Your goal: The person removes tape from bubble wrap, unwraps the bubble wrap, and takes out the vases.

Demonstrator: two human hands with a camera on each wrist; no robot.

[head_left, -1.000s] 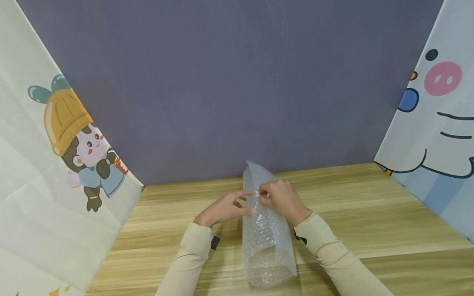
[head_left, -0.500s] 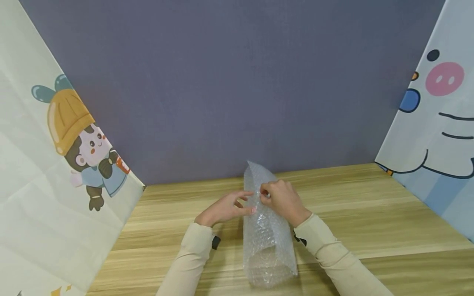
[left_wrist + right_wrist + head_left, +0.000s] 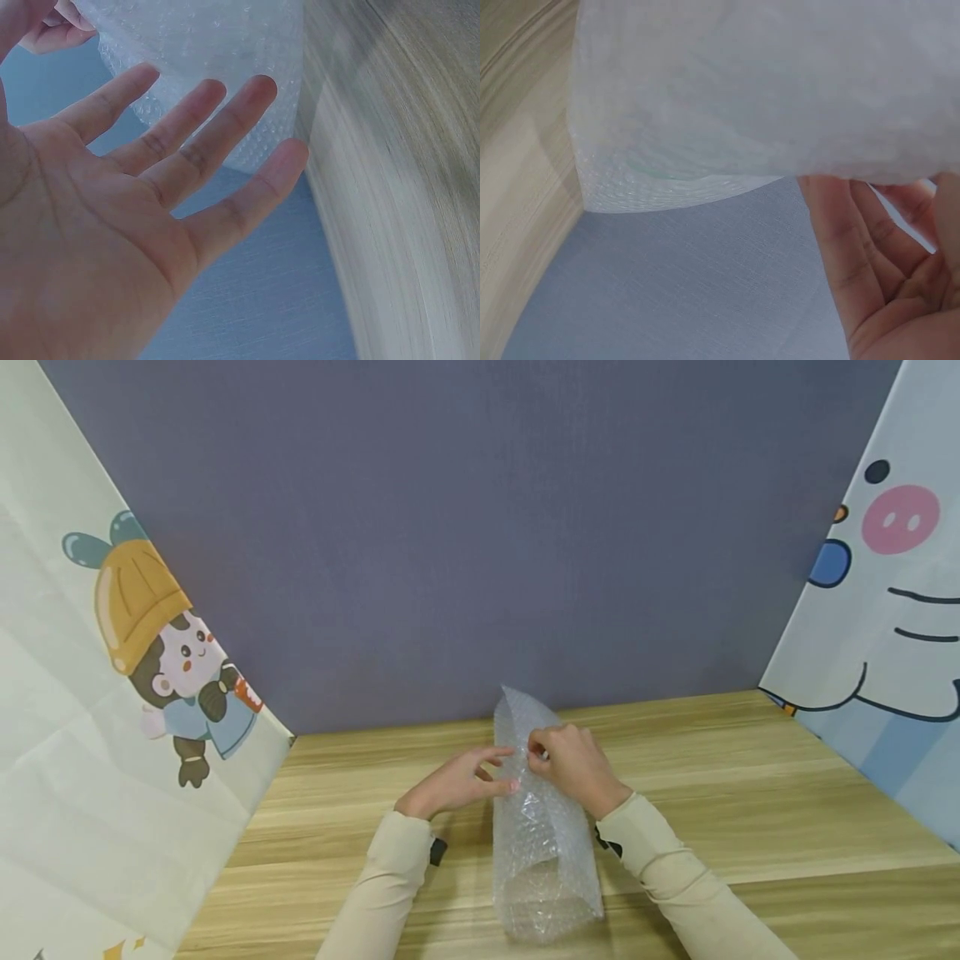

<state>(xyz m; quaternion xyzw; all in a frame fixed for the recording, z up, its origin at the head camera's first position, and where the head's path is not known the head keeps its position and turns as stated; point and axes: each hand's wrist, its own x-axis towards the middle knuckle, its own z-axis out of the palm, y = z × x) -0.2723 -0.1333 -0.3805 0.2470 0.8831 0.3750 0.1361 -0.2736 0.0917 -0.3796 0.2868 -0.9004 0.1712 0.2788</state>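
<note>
A clear sheet of bubble wrap (image 3: 534, 839), rolled into a loose tube, lies lengthwise on the wooden table (image 3: 337, 827). My left hand (image 3: 457, 783) is at its left side, thumb and index fingertip on the plastic. Its other fingers stretch out fairly straight beside the roll, as the left wrist view shows. From the right, my right hand (image 3: 576, 768) pinches the upper layer of the bubble wrap (image 3: 705, 90) with curled fingers. The right fingertips are partly hidden behind the plastic in the right wrist view. The roll's near end gapes.
A dark grey-purple panel (image 3: 465, 543) rises behind the table, close to the roll's far end. Pale printed sheets stand at both sides, a cartoon child (image 3: 187, 660) on the left and a pig's pink snout (image 3: 900, 520) on the right.
</note>
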